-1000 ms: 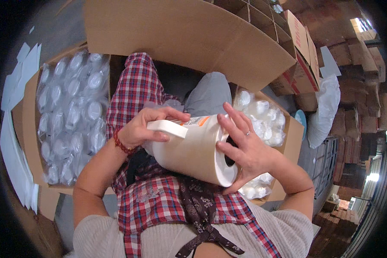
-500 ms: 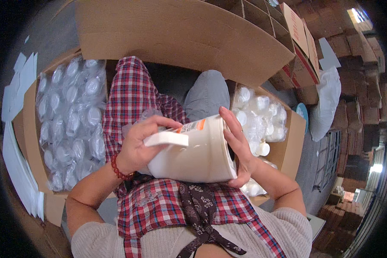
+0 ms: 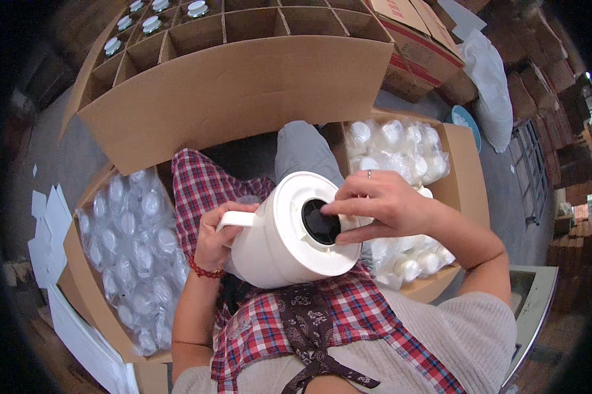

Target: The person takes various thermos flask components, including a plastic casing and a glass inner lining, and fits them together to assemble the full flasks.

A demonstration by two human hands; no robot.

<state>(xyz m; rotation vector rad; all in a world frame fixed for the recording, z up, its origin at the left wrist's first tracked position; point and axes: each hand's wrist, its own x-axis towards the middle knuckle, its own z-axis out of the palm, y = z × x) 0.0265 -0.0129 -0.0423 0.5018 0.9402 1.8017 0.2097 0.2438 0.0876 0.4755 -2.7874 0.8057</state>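
Note:
A white thermos jug (image 3: 270, 243) lies tilted across my lap, its round white end turned up toward the right. My left hand (image 3: 220, 236) is closed around the jug by its handle (image 3: 238, 219); some of the fingers are hidden behind it. In the middle of the round end sits a black disc (image 3: 317, 226), set inside a raised white ring. My right hand (image 3: 385, 207) reaches over from the right, with thumb and fingertips closed on the disc's right side. Clear plastic film (image 3: 247, 199) shows behind the jug near my left hand.
At my left stands a carton (image 3: 89, 276) of wrapped clear-and-white round parts; at my right, another carton (image 3: 467, 154) of bagged white parts. Ahead, a large divided carton (image 3: 243, 92) holds several white-topped items. A blue basin (image 3: 475, 134) and white sack (image 3: 488, 85) stand far right.
The jug has turned so its round end with the black disc faces up. My right hand has shifted from the jug's rim to the disc. The view has swung, showing more of the divided carton.

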